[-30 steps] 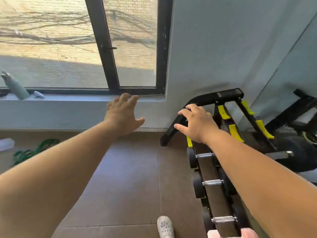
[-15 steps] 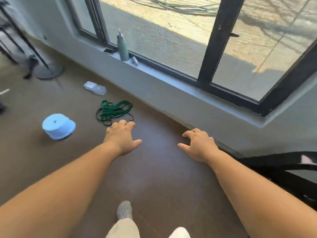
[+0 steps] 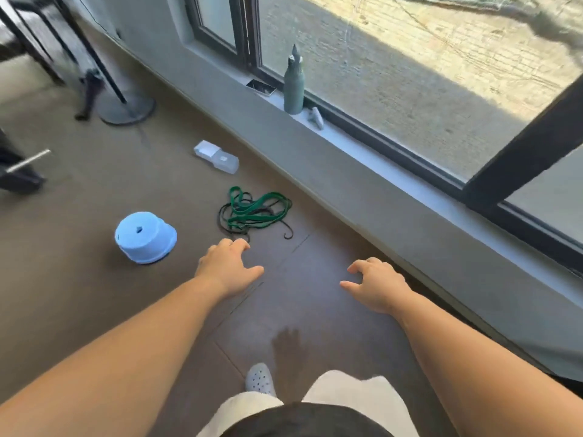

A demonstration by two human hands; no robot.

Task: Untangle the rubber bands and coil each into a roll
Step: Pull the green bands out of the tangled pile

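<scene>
Ahead in the head view, the bands lie in a green-and-black tangle on the floor, far of both hands, its long axis running roughly left to right. The left hand is nearer, fingertips just short of the tangle's near edge; the right hand is well apart, rightward. Both are loosely curled and hold nothing.

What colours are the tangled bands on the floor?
Green and black bands, best seen in the head view.
</scene>
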